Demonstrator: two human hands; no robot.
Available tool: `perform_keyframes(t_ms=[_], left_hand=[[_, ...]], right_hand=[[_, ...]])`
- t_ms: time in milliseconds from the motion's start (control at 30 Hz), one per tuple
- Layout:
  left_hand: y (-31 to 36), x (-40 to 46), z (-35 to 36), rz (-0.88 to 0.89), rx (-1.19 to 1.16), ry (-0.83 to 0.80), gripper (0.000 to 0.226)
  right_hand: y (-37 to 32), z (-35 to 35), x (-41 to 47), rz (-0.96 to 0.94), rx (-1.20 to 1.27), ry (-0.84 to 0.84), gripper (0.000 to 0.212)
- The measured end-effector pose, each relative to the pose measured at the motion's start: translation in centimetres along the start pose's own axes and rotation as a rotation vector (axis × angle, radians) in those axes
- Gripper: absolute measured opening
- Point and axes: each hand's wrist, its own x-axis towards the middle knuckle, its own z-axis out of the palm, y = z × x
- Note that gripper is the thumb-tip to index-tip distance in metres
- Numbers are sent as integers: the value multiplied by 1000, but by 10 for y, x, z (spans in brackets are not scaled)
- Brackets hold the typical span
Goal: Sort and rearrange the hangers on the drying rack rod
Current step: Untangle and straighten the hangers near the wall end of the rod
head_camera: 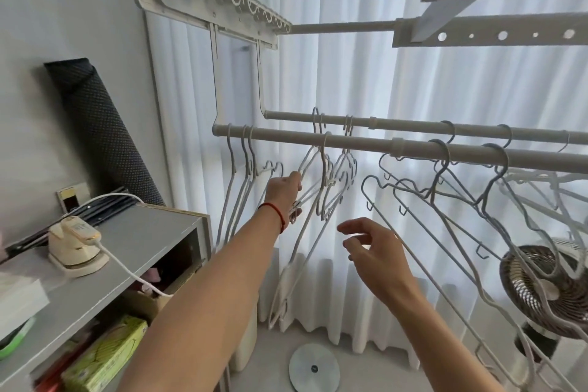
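Reaching up and far, the left hand [284, 190] has its grip clamped on a bunch of white hangers [313, 197] just below the near rod [366, 144] of the drying rack. Right hand [372, 251] hovers nearer, fingers apart, holding nothing. More hangers [445, 188] hang from the rod to the right, near a fan [541, 283]. A small iron [76, 242] sits on the desk [133, 232] at left.

A laundry corner of a home; a wall-mounted drying rack [216, 14] carries grey rods [381, 145] hung with wire hangers [423, 197]; sheer white curtains [366, 73] cover the window behind; a small cream iron [74, 243] rests on a grey shelf unit [133, 242]; a floor fan [541, 280] stands at the right; a rolled dark mat [98, 134] leans against the wall.
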Motion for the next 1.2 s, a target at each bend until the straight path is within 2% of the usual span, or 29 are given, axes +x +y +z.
perform_keyframes(t_ms=[167,367,733,900,1033,1200], left_hand=[[3,-2,-7,23,-122,55,17],[18,-3,-12,81,-128,83,19],[-21,-59,-36,165,5,84,29],[-38,-104,-55,207,62,84,17],[-47,-144,-75,146,78,108,30],[-54,-196,-83,59,134,197,28]], right_hand=[[-6,1,-1,-20,1,-4,32],[-20,4,-1,-54,-18,3,32],[-33,13,-26,-99,-91,23,29],[-50,19,-40,-224,-152,62,28],[-69,31,-50,-347,-199,15,30],[-74,30,-68,-310,-140,-149,33]])
